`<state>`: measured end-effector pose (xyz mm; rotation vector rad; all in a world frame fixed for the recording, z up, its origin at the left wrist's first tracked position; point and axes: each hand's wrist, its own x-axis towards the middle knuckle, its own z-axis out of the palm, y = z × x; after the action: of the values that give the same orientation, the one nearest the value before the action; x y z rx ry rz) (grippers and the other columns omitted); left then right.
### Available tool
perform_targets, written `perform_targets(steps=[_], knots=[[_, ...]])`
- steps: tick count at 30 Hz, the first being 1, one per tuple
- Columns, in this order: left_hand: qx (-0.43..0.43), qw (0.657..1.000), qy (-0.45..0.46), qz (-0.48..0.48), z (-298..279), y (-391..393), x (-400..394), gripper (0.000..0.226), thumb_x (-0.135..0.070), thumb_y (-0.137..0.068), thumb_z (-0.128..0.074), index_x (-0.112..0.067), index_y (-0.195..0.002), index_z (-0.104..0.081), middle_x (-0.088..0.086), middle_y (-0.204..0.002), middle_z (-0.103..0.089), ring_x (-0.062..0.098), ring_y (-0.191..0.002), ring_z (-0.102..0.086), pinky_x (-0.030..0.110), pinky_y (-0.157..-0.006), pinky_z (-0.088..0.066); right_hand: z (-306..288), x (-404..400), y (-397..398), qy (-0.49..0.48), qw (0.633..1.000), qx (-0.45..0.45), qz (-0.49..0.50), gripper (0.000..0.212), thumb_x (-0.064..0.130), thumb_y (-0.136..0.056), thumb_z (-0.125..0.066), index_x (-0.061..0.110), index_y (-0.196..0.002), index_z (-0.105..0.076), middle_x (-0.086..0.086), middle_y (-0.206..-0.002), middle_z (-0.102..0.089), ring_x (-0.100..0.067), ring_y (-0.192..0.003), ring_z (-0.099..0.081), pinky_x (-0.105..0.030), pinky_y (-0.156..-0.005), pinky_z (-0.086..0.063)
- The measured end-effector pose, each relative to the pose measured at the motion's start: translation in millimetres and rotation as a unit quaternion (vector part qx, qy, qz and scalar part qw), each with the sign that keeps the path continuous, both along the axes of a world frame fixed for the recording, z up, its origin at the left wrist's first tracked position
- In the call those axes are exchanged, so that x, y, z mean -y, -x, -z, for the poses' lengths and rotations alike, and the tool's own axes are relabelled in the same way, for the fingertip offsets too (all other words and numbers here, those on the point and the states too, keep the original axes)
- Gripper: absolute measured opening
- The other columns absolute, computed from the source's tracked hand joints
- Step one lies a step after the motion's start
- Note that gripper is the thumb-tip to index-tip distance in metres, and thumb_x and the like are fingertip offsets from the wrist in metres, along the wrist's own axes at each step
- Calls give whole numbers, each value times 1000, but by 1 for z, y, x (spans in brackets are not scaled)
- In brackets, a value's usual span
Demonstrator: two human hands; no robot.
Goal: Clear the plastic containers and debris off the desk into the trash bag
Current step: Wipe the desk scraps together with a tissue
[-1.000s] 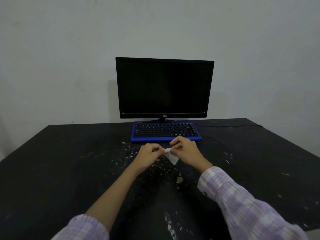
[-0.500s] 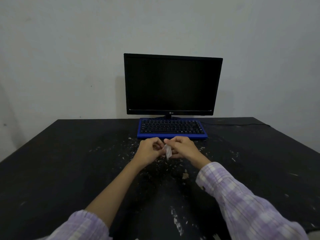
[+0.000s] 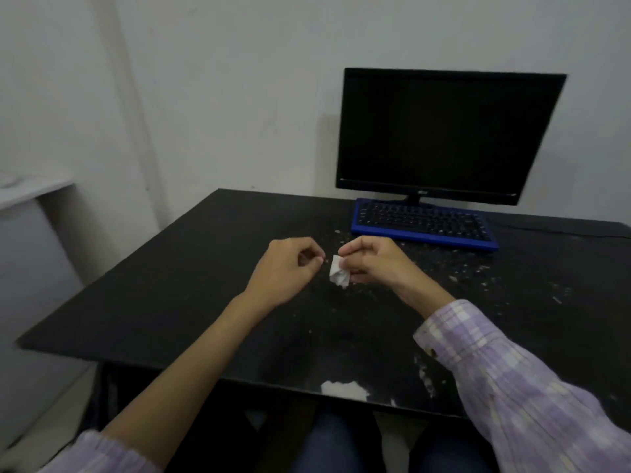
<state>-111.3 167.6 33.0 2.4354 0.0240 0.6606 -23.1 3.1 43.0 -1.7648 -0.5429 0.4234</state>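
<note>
My right hand (image 3: 372,264) holds a small crumpled white scrap (image 3: 338,275) pinched between thumb and fingers, just above the black desk (image 3: 177,285). A short gap to its left, my left hand (image 3: 290,268) hovers with fingers curled in and nothing visible in it. Small pale crumbs of debris (image 3: 467,271) are scattered over the desk in front of the keyboard and to the right. A white worn patch or scrap (image 3: 345,390) sits at the desk's near edge. No plastic container or trash bag is in sight.
A blue-framed keyboard (image 3: 423,224) lies before a dark monitor (image 3: 444,134) at the back right against the wall. A cable (image 3: 563,230) runs right along the desk. A pale ledge (image 3: 30,189) stands at the far left. My knees show under the desk.
My head has turned left, so monitor and keyboard sit further right. My hands have come apart: the left let go of the white scrap, which stays in the right hand, now crumpled.
</note>
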Motion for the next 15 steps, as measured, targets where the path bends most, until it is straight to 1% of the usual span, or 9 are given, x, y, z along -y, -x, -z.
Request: perform_targets(steps=[3,7,9,11,13,14,15], knots=[[25,998,-9,-63,6,51,-18,8,-21,-85,-63,-24,-89,-69,-10,-83,-69,2,-76,-62,25,-72,-53,2,-27,35,7,999,3,-50,17,4,-80,-69,10,-96,-67,-6,-91,-71,-8,-74,-71,-18,-59,-55],[40,991,2,-126,26,112,-36,9,-21,-86,-63,-26,-91,-67,-14,-85,-66,-1,-77,-61,14,-69,-47,13,-62,78,13,993,18,-114,13,7,-79,-72,12,-90,-68,-6,-83,-71,-12,-76,-71,-23,-63,-57],[46,983,18,-175,41,147,-52,9,-19,-85,-64,-25,-91,-68,-14,-84,-66,-2,-77,-61,11,-68,-46,23,-85,104,25,987,22,-156,11,8,-78,-73,14,-87,-69,-6,-81,-70,-14,-77,-71,-26,-65,-58],[49,976,40,-209,55,166,-64,9,-17,-84,-64,-22,-89,-69,-13,-81,-67,-1,-75,-61,11,-66,-47,32,-97,124,42,983,43,-175,11,10,-77,-75,17,-84,-70,-4,-78,-70,-14,-75,-71,-27,-67,-59],[46,964,58,-257,71,187,-78,9,-15,-84,-64,-21,-87,-70,-13,-80,-68,-3,-73,-61,8,-66,-46,45,-112,148,65,975,81,-199,10,14,-76,-75,22,-81,-71,3,-71,-67,-9,-70,-68,-24,-67,-59],[46,957,67,-279,79,195,-84,9,-13,-84,-64,-20,-86,-70,-13,-79,-67,-3,-72,-60,8,-65,-44,52,-118,159,79,969,99,-213,10,17,-75,-75,23,-81,-71,5,-71,-66,-7,-69,-67,-24,-69,-57],[50,949,75,-301,87,203,-90,10,-11,-84,-63,-19,-84,-69,-12,-78,-67,-2,-71,-60,11,-64,-44,60,-125,169,88,963,113,-228,9,18,-76,-74,23,-83,-71,5,-72,-67,-7,-70,-66,-24,-70,-55]])
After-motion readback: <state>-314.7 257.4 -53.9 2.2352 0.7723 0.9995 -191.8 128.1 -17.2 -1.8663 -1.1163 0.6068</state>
